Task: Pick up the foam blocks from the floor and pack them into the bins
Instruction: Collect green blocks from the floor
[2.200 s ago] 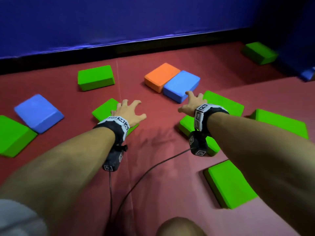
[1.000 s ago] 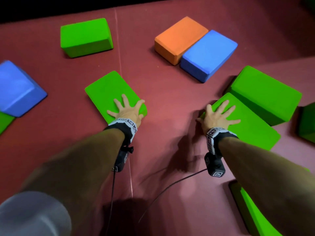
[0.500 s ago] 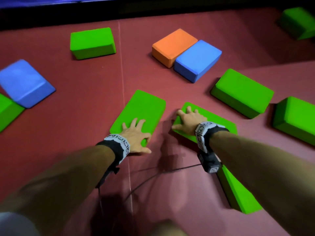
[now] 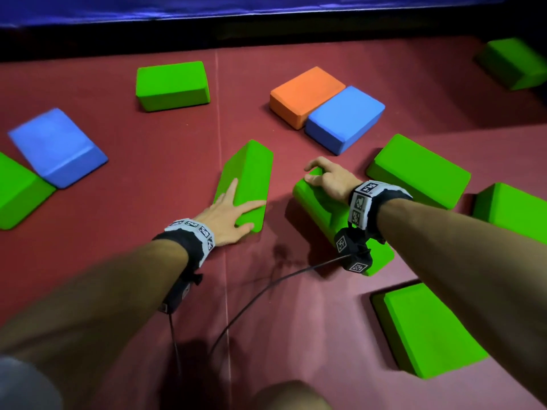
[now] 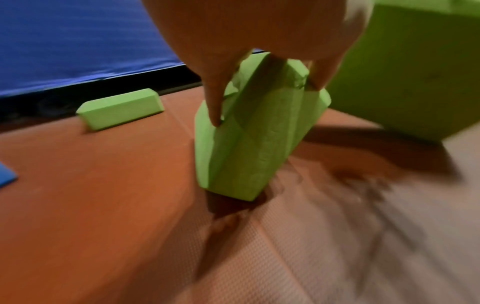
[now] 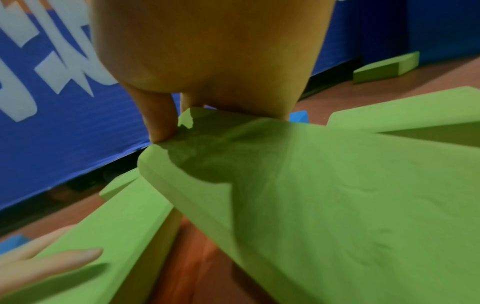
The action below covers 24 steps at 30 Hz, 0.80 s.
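Two green foam blocks sit mid-floor in the head view. My left hand holds the left green block, which stands tipped up on its long edge. In the left wrist view the thumb and fingers clamp that block across its thickness. My right hand curls over the far end of the right green block, and that end is raised off the red mat. The right wrist view shows the thumb at that block's corner. No bin is in view.
Loose blocks ring the hands: orange and blue side by side ahead, green ones and more at the right, blue and green at left. A blue padded wall bounds the far side.
Both green blocks lay flat under my palms before. The left one has now tipped up onto its edge, and the right one's far end has lifted in my curled fingers.
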### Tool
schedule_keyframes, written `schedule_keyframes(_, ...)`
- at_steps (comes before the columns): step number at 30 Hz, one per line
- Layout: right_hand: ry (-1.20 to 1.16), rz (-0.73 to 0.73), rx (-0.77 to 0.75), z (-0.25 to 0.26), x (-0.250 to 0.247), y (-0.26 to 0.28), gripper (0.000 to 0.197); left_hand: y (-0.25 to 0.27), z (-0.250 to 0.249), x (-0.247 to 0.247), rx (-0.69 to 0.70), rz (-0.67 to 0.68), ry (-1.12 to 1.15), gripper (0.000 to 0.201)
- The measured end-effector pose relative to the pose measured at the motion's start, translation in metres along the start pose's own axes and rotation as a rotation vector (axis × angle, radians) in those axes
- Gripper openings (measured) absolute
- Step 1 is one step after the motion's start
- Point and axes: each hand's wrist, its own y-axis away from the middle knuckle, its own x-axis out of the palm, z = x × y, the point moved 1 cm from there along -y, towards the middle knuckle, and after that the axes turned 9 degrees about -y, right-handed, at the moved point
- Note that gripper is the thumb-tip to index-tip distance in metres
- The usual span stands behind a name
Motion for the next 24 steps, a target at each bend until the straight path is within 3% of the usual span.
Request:
schedule_keyframes(3, -0.125, 0.003, -0.004, 0.014, 0.011, -0.006, 0.006, 0.010, 0.018, -0.007, -0.081, -0.034, 0.099, 0.052)
schedule_keyframes(7, -0.077, -0.055, 0.019, 0.026, 0.039, -0.012, 0.018, 0.012, 0.033, -0.004, -0.243, -0.035, 0.120, 0.049)
schedule_keyframes(10, 0.055, -0.177, 0.096, 0.023, 0.047, -0.007, 0.039, 0.006, 0.029, -0.006, -0.268, -0.050, 0.150, 0.051)
schedule_keyframes(13, 0.163, -0.092, 0.192, 0.012, 0.048, 0.008, 0.081, 0.000, 0.021, -0.008, -0.305, -0.008, 0.188, 0.050)
schedule_keyframes(16, 0.201, -0.067, 0.321, -0.003, 0.049, 0.021, 0.114, -0.001, 0.012, -0.009, -0.353, 0.028, 0.212, 0.063)
schedule_keyframes(21, 0.225, -0.127, 0.367, -0.010, 0.054, 0.025, 0.115, 0.002, 0.008, -0.010, -0.370, -0.017, 0.190, 0.091)
schedule_keyframes(24, 0.319, -0.118, 0.310, 0.004, 0.052, 0.026, 0.112, 0.017, 0.013, -0.019, -0.365, -0.014, 0.142, 0.085)
